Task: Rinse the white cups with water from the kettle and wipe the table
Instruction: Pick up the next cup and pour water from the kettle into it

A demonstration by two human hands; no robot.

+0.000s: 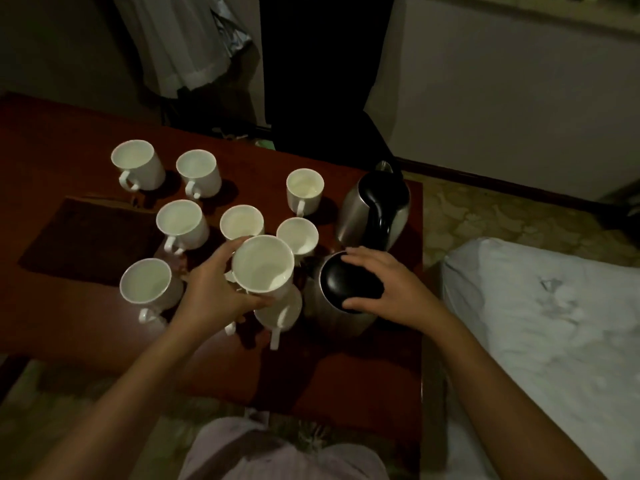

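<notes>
White ceramic cups stand scattered over the dark red wooden table (69, 140), mouths up, with one raised cup (263, 265) held above the near middle of the group by the left hand (211, 289), whose fingers and thumb curl round its wall. Just right of it, the right hand (388, 285) grips the black domed lid (349, 282) of a near steel kettle (332, 317), thumb and fingers wrapped about its rim. A second steel kettle with a black handle (374, 213) stands farther back. A dark brown cloth (90, 237) lies at the left, a white pillow (554, 306) at the right.
</notes>
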